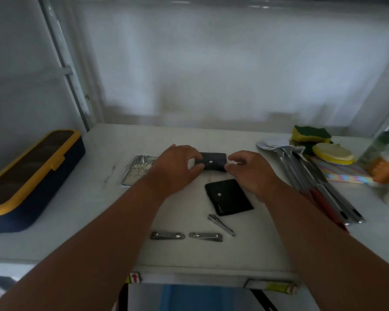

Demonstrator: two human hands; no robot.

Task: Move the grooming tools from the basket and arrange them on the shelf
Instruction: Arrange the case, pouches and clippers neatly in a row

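A black snap pouch [212,161] is pinched at each end by left hand [177,163] and right hand [248,170], evidently being squared on the shelf [112,198].

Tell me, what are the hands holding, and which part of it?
Both hands hold the far black pouch by its short ends: the left hand pinches its left end, and the right hand has fingertips at its right end.

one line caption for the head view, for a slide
Both hands set a black snap pouch on the white shelf beside another pouch and three nail clippers.
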